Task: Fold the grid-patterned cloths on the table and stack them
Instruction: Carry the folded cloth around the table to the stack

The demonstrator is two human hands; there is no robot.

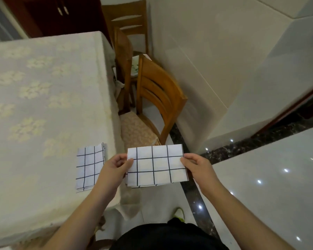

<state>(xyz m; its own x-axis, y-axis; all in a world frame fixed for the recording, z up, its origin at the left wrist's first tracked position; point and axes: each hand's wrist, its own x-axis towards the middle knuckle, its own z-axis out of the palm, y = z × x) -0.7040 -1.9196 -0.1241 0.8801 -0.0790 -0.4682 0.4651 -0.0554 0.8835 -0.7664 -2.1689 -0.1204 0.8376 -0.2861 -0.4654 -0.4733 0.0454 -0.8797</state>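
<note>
Beside the table (pixel 43 87) | left hand (pixel 114 166), right hand (pixel 197 166) pinch folded cloth (pixel 156 166) ends | second folded cloth (pixel 89 167) on table

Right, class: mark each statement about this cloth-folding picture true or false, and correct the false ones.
1. Both hands hold the folded white grid-patterned cloth. True.
2. That cloth rests on the cream floral tablecloth. False: it is held in the air beyond the table's edge.
3. A second folded grid-patterned cloth lies on the table. True.
4. The left hand is empty. False: its fingers pinch the cloth's left edge; the right hand pinches the right edge.
</note>
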